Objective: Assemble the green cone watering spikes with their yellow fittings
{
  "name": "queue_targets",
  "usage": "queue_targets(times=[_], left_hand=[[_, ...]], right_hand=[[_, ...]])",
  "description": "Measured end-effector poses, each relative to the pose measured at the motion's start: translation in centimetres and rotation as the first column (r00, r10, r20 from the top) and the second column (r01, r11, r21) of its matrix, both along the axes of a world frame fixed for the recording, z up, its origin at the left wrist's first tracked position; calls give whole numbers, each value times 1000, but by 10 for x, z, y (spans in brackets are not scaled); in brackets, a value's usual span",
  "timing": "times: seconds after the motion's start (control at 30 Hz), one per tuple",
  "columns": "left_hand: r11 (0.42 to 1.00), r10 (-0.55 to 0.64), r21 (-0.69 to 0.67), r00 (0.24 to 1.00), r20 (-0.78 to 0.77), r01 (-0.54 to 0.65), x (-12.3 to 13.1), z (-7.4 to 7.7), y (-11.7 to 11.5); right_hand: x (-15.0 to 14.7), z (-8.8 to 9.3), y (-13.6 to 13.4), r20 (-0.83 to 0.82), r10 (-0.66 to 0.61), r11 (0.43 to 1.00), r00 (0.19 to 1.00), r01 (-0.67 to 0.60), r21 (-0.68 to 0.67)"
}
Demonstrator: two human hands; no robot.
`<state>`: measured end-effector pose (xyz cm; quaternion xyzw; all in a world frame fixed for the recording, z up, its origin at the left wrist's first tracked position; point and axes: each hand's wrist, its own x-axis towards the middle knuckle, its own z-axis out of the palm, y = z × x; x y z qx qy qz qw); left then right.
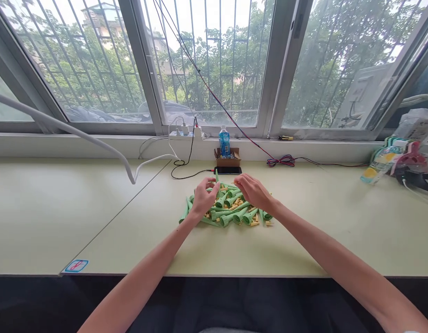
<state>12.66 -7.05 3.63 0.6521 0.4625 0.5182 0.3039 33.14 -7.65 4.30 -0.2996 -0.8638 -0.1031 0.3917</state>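
Window bench: L hand (203,198) pinches green cone (217,180) tip-up, prob. to keep it clear of heap. R hand (254,190) palm-down on cone pile (235,213), mid table (304,245); fingers hidden, can't tell grip. Bottle (224,141), box (228,160) behind.

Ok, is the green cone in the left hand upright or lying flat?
Upright, roughly: the green cone pokes tip-up from the left hand, while the cones in the pile lie flat on the table.
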Motion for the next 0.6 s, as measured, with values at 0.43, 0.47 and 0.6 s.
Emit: queue_targets(times=[0.43,0.47,0.6], left_hand=[[998,-55,34,998,-27,55,2,-2,1],[998,-56,34,998,-29,57,3,-3,1],[996,-73,46,996,-50,76,3,-5,1]], right_hand=[[3,-31,-10,-202,-72,986,977,40,-159],[3,-31,-9,-218,-75,986,973,39,-164],[4,-31,-9,-281,-78,985,957,30,-169]])
